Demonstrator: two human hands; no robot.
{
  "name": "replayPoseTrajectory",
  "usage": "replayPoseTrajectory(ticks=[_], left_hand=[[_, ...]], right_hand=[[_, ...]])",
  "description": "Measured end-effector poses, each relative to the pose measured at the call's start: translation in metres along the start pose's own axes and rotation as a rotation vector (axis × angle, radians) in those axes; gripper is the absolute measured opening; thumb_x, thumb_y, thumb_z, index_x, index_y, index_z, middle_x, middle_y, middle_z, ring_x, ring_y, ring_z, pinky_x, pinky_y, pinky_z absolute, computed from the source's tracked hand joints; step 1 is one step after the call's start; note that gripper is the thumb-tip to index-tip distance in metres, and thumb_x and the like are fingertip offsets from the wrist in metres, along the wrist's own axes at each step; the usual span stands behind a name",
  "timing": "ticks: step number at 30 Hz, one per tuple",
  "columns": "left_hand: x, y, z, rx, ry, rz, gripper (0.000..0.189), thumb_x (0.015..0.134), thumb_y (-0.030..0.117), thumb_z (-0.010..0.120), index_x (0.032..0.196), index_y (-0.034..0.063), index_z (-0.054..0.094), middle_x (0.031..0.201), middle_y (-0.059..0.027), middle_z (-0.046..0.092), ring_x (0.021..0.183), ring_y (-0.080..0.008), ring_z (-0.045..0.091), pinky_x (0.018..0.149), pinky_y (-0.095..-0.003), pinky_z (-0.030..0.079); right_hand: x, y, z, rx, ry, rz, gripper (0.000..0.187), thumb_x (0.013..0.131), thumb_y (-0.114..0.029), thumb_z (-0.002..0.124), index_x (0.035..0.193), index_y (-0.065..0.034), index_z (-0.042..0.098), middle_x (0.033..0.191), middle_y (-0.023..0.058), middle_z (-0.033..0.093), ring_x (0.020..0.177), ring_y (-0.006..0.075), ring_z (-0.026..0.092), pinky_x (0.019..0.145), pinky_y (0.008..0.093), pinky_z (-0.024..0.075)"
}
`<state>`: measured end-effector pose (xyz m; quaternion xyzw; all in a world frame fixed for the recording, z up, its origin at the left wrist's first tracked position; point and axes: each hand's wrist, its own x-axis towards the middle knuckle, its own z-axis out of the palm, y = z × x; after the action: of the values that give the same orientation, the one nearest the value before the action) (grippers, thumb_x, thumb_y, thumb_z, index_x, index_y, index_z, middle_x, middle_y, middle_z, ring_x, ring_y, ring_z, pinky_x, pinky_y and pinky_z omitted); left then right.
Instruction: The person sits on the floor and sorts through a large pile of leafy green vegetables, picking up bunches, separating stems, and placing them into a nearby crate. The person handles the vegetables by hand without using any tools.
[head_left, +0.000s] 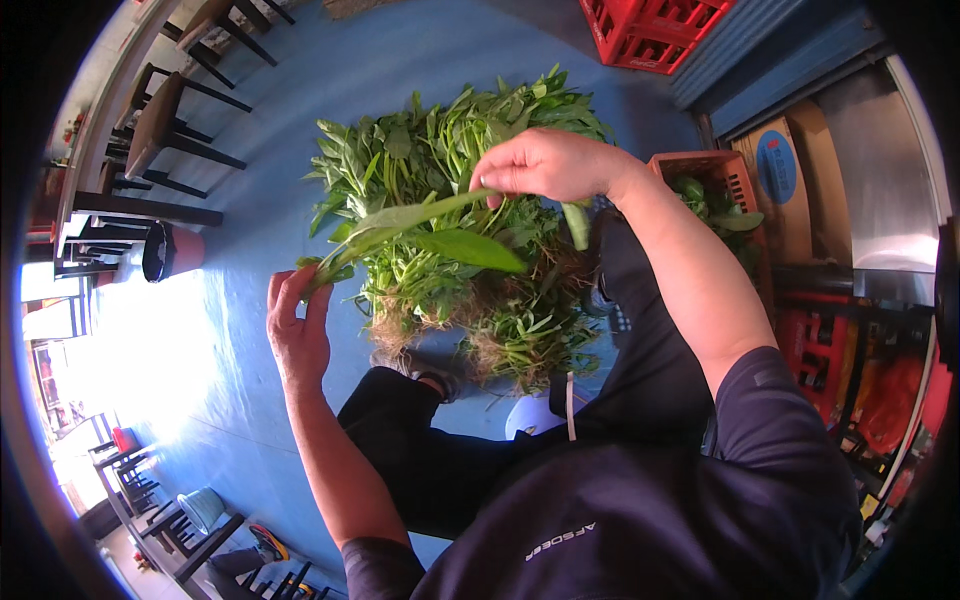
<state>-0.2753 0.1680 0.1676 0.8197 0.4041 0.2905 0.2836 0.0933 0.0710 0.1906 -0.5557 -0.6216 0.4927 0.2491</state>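
Observation:
A leafy green stalk (409, 217) stretches between my two hands above the floor. My left hand (298, 330) pinches its leafy end. At the other end, my right hand (551, 165) grips the stem between thumb and fingers. One broad leaf (472, 250) hangs from the stalk. Below lies a large heap of leafy greens (397, 154) on the blue floor. Tangled brown roots (394, 322) show on its near side. Closer to my feet is a smaller pile of rooty stems and leaves (525, 345). My right forearm hides part of what lies behind it.
On the right, an orange plastic crate (664, 163) holds greens beside a cardboard box (814, 176). Red bottle crates (652, 45) stand at the far right. Dark-legged stools (161, 124) and a bin (180, 251) line the left. Another person's leg (232, 566) shows at lower left.

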Motion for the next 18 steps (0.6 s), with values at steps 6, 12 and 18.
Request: replayPoseTrajectory(ticks=[6, 12, 18], left_hand=[[0.005, 0.007, 0.001, 0.129, -0.067, 0.144, 0.024, 0.081, 0.004, 0.074, 0.105, 0.0055, 0.070, 0.096, -0.0079, 0.063, 0.092, -0.0269, 0.061, 0.085, -0.0370, 0.048], [0.007, 0.019, 0.023, 0.129, -0.081, 0.083, 0.022, 0.084, 0.009, 0.073, 0.105, 0.0067, 0.070, 0.089, -0.0077, 0.062, 0.088, -0.0270, 0.060, 0.082, -0.0372, 0.047], [0.004, 0.026, 0.026, 0.085, -0.094, -0.020, 0.021, 0.087, 0.012, 0.072, 0.106, 0.0041, 0.068, 0.091, -0.0105, 0.063, 0.084, -0.0283, 0.062, 0.075, -0.0369, 0.050]], right_hand=[[-0.002, 0.015, 0.015, -0.252, 0.058, 0.051, 0.024, 0.101, -0.021, 0.056, 0.109, -0.0051, 0.071, 0.093, 0.0063, 0.074, 0.087, 0.0153, 0.067, 0.084, 0.0336, 0.0524], [0.014, 0.045, 0.018, 0.233, 0.481, 0.293, 0.019, 0.100, -0.017, 0.055, 0.101, -0.0022, 0.068, 0.087, 0.0016, 0.066, 0.077, 0.0109, 0.060, 0.070, 0.0297, 0.0494], [0.011, 0.020, 0.028, -0.574, 0.601, -0.470, 0.017, 0.089, -0.023, 0.073, 0.098, -0.0105, 0.068, 0.091, 0.0022, 0.066, 0.089, 0.0205, 0.059, 0.079, 0.0349, 0.0518]])
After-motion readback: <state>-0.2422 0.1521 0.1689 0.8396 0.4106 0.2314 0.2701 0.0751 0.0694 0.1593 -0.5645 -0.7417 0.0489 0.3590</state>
